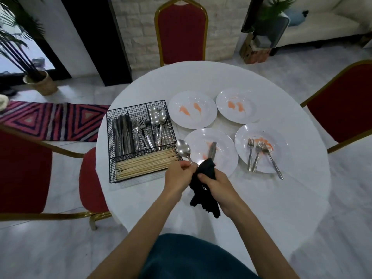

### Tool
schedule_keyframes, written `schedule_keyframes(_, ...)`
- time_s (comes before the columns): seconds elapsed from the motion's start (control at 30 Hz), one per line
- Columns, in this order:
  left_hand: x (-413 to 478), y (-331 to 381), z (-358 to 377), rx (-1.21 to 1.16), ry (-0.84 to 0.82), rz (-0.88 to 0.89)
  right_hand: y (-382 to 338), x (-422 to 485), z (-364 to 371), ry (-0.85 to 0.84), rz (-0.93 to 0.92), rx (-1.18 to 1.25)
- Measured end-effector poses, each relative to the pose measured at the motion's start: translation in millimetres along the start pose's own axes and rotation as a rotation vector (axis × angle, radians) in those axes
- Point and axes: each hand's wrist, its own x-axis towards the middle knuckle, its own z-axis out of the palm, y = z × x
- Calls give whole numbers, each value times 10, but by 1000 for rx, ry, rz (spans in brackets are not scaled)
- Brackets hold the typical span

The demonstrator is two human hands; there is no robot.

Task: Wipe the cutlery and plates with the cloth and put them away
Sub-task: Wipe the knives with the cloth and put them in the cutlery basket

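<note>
Spoon [182, 148] is pinched by its handle in the left hand [179, 176], bowl tilted up and away, probably so the right hand [216, 182], clenched round the black cloth [205, 196], can rub the handle end. It hovers over the left rim of the near plate [225, 158], just beside the wire basket [138, 105]. The way to the basket's far spoon slot looks open above its wall.

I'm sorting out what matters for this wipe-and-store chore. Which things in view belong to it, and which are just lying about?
Part of the job: spoon in the left hand, cloth in the right hand, knife, three forks, four smeared plates, wire basket.

Just lying about: red chairs, potted plant, striped rug, sofa.
</note>
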Motion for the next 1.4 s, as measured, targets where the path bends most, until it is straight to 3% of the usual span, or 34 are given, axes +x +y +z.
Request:
schedule_keyframes(0.13, 492, 103, -287, -45, 92, -56, 6, 98, 48, -21, 79, 15)
schedule_keyframes(0.37, 1409, 416, -695, 356, 227, 58, -113, 301, 75, -2, 140, 104)
schedule_keyframes(0.5, 1698, 443, -760, 445, 216, 65, -86, 346, 37, 21, 192, 198)
schedule_keyframes(0.63, 1791, 369, -760, 623, 181, 132, -19, 357, -16, 39, 235, 242)
schedule_keyframes(0.87, 1580, 254, -570, 707, 146, 267, 27, 362, -138, 95, 238, 344)
schedule_keyframes(1.03, 1019, 125, -67, 712, -74, 409, 127, 332, -244, 149, 229, 400)
schedule_keyframes(1.2, 736, -96, 484, 836, -283, 214, 217, 203, -363, 237, 226, 408)
schedule_keyframes(1.4, 684, -170, 595, 886, -261, 127, 285, 11, -483, 297, 231, 455)
